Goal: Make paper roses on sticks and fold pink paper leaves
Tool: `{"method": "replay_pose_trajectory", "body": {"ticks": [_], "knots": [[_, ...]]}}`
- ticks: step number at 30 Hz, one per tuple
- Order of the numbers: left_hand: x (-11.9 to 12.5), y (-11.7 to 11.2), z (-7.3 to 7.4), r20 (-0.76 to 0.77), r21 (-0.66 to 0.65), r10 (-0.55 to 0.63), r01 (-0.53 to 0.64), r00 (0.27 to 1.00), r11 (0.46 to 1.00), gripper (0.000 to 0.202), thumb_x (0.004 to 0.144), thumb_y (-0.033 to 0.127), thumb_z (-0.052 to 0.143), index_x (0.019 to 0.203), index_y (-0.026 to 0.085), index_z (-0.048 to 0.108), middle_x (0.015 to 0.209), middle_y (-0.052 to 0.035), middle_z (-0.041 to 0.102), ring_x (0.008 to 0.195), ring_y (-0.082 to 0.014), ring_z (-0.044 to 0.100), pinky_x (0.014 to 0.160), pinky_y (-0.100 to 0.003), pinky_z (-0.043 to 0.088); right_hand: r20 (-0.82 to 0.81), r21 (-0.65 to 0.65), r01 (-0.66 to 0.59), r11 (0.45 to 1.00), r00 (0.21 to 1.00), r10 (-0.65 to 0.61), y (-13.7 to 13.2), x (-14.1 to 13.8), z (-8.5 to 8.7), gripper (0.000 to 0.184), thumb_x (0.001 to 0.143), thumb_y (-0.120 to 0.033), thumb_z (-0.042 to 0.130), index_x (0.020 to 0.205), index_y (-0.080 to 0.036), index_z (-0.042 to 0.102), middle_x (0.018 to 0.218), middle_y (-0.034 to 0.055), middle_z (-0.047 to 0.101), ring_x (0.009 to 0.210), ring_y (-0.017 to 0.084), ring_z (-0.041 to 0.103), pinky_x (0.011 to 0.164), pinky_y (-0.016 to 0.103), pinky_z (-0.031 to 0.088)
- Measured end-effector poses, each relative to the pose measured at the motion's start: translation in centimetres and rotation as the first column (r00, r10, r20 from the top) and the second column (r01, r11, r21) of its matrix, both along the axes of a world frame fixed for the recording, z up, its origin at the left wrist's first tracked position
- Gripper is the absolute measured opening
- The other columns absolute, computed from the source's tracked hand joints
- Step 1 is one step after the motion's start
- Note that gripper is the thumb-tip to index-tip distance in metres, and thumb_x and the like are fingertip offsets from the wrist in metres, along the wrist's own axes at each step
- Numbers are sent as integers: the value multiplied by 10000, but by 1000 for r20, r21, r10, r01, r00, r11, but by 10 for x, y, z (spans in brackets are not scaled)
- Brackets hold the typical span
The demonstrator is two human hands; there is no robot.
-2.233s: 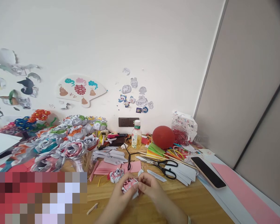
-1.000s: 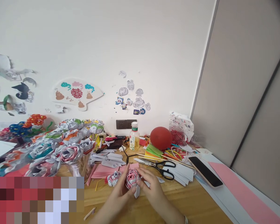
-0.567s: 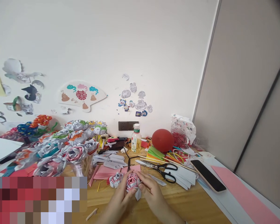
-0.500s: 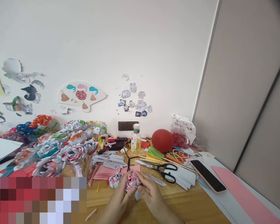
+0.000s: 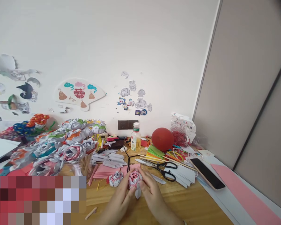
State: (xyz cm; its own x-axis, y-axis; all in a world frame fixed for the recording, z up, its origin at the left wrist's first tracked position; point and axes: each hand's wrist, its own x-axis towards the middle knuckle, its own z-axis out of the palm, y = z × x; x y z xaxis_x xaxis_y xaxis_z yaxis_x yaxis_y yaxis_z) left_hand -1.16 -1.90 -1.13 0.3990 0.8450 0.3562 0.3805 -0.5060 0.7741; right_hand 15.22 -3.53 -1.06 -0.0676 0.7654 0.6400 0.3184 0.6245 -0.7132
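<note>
My left hand (image 5: 120,200) and my right hand (image 5: 153,195) meet low in the middle of the view, just above the wooden table (image 5: 192,206). Both have their fingers closed round a pink and white folded paper rose (image 5: 134,178), its spiral top facing up and away from me. A white paper tab hangs down from it between my thumbs. A second, smaller paper rose (image 5: 115,179) lies on the table just left of my left hand.
Black-handled scissors (image 5: 164,170) lie right of my hands, beside white paper strips and a dark phone (image 5: 207,177). A bunch of paper roses (image 5: 65,147) fills the left. A small bottle (image 5: 135,137), a red ball (image 5: 162,138) and coloured papers stand at the back. A pink sheet (image 5: 245,197) lies far right.
Over two seconds the rose has been turned in my hands so its spiral top shows. In the last half second my hands barely move; the view shifts slightly.
</note>
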Motion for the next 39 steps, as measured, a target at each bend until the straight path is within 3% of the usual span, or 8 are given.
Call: {"method": "replay_pose_trajectory", "body": {"ticks": [7,15,20,28,36,39], "knots": [[4,5,-10,21,126,90,-92,996,988,609,886,550,387,1313,121,447,1386,-192,445,1304,-303,380,1054,-500,326,28,58,-40,998,999,39,-1,2,4,469,927,-433,461,1373,-297,410,1280,76,570,1175,223,525,991,382,431],[6,-1,2,34,269,135,-139,990,953,456,895,447,426,1252,183,530,1273,-161,564,1203,-290,505,988,-469,426,-28,9,-56,998,998,56,-2,-1,2,427,928,-417,465,1338,-295,462,1238,71,594,1132,216,550,967,360,446],[0,2,11,49,256,98,-107,994,961,428,853,468,511,1190,215,588,1201,-129,621,1145,-279,554,971,-439,447,-18,26,-57,998,998,58,-2,0,5,397,926,-426,464,1295,-287,508,1203,67,609,1107,215,559,959,346,447],[-2,5,6,-40,223,33,-24,999,975,566,907,431,426,1417,209,320,1434,-111,402,1308,-262,380,1055,-423,346,32,79,-37,996,999,35,-4,2,8,388,927,-418,463,1285,-279,515,1196,68,615,1112,212,557,952,327,449],[-4,6,2,-126,335,81,-35,989,942,461,907,396,436,1333,222,459,1321,-121,540,1197,-267,518,964,-400,461,105,144,8,990,994,-23,-6,4,11,396,934,-432,432,1272,-249,526,1167,83,631,1083,224,571,953,355,451],[-6,9,-5,-121,373,96,-44,988,927,462,916,400,408,1345,233,441,1312,-117,548,1189,-261,524,957,-402,465,134,170,19,985,990,-42,-7,5,14,398,939,-438,417,1271,-247,527,1168,82,633,1082,229,572,953,367,449]]}}
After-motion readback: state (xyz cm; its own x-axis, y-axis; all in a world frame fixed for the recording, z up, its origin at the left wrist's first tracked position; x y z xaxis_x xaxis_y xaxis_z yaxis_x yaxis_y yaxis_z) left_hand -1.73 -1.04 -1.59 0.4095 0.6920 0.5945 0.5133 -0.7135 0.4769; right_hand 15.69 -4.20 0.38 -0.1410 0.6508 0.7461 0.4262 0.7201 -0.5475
